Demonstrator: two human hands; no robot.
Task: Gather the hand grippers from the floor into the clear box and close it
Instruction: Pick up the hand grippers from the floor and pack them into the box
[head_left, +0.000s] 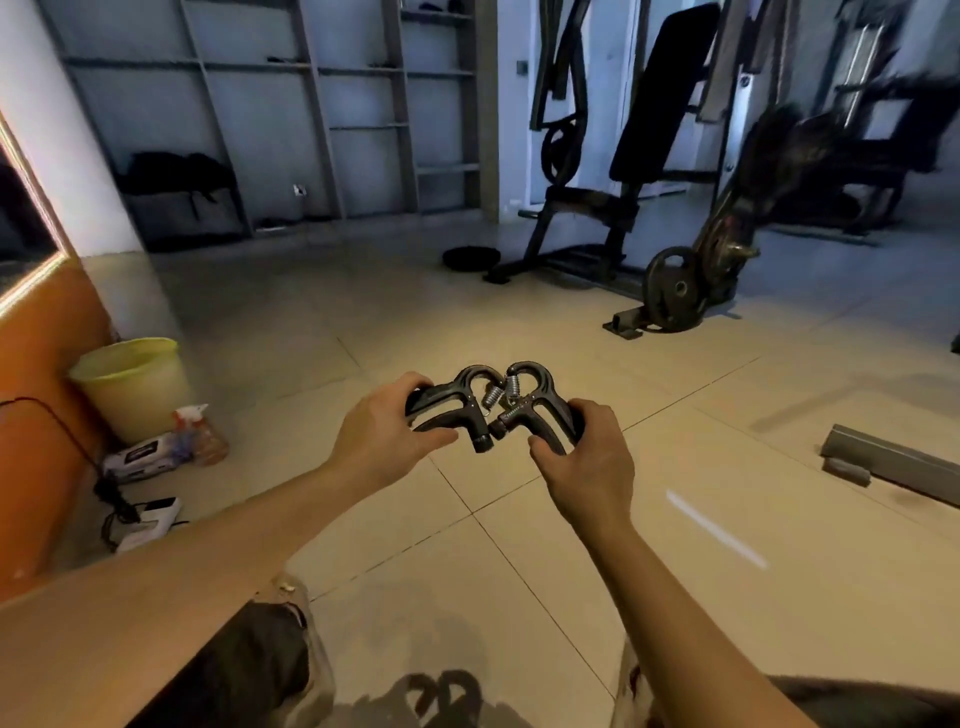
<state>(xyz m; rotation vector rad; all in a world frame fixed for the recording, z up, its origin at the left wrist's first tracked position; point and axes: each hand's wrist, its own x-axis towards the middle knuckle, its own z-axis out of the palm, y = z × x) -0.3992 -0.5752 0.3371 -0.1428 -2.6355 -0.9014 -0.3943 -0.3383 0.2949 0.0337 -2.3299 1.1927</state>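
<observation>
I hold two black hand grippers with steel springs in the air above the tiled floor, at the middle of the head view. My left hand (387, 434) grips the handles of the left hand gripper (457, 402). My right hand (584, 457) grips the handles of the right hand gripper (535, 402). The two grippers' curved tops and springs nearly touch each other. The clear box is not in view.
A yellow bin (130, 387), a spray bottle (200, 431), a packet and a power strip (148, 519) lie by the orange wall at left. A weight bench (618, 171) and a plate-loaded machine (691, 280) stand ahead. Grey metal bars (883, 460) lie on the floor at right.
</observation>
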